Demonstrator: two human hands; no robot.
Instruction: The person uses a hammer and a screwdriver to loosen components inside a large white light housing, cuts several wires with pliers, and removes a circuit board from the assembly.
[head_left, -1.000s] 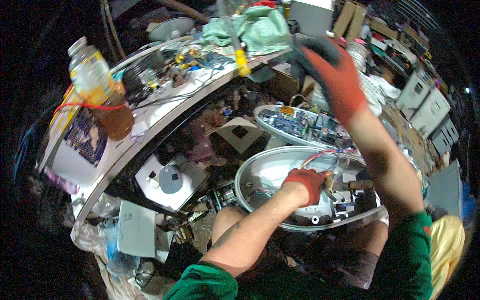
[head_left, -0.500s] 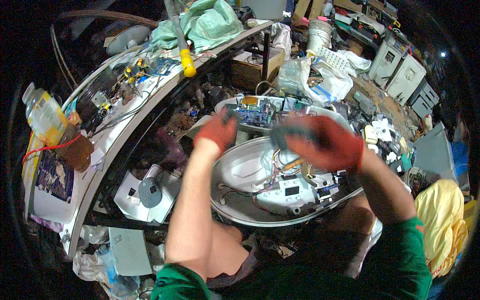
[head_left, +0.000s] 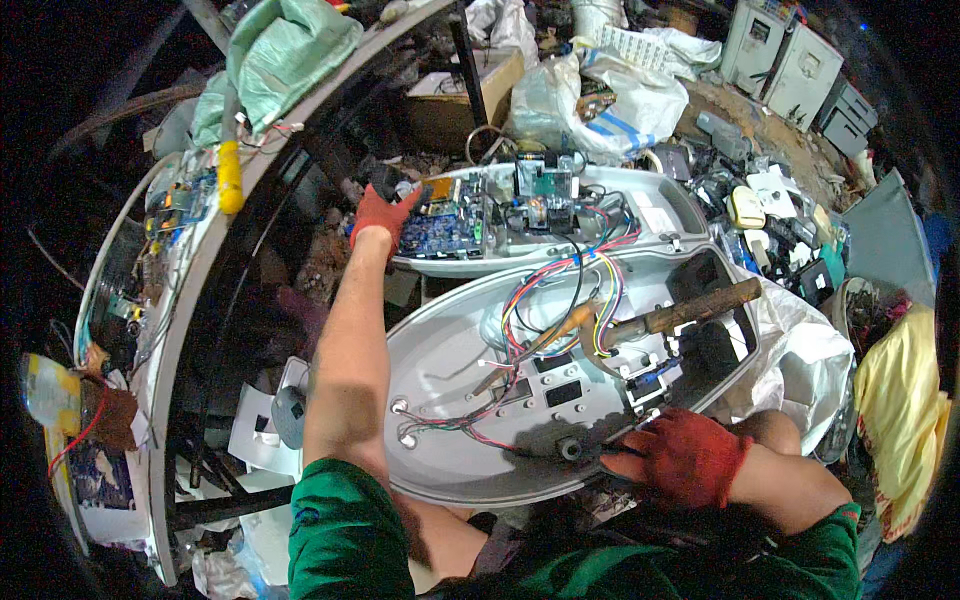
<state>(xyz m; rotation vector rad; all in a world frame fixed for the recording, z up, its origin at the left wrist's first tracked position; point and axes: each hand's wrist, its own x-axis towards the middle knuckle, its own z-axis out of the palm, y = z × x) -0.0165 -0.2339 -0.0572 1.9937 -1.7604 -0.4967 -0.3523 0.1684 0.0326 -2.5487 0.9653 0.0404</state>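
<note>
An oval, light grey plastic housing lies opened in two halves. The near half (head_left: pixel 470 365) holds coloured wires (head_left: pixel 515 310), a wooden-handled hammer (head_left: pixel 690 305) and a screwdriver with an orange handle (head_left: pixel 573 320). On the far half (head_left: pixel 655 210) sit a blue circuit board (head_left: pixel 440 228) and smaller boards. My left hand (head_left: pixel 382 215), in a red glove with dark fingertips, grips the far half's left end, thumb beside the blue board. With the same kind of glove, my right hand (head_left: pixel 690 458) closes over the near half's front rim; its fingertips are partly hidden.
A white-edged bench (head_left: pixel 185 330) curves along the left, with a yellow-ended pole (head_left: pixel 230 178) above it. Electronic scrap (head_left: pixel 770 220) is heaped at the right, near a yellow sack (head_left: pixel 905 420). White sacks (head_left: pixel 600 100) stand behind the housing.
My left hand has moved left and away to the far half's end. My right hand has come down to the near rim. The view has shifted, showing more of the housing.
</note>
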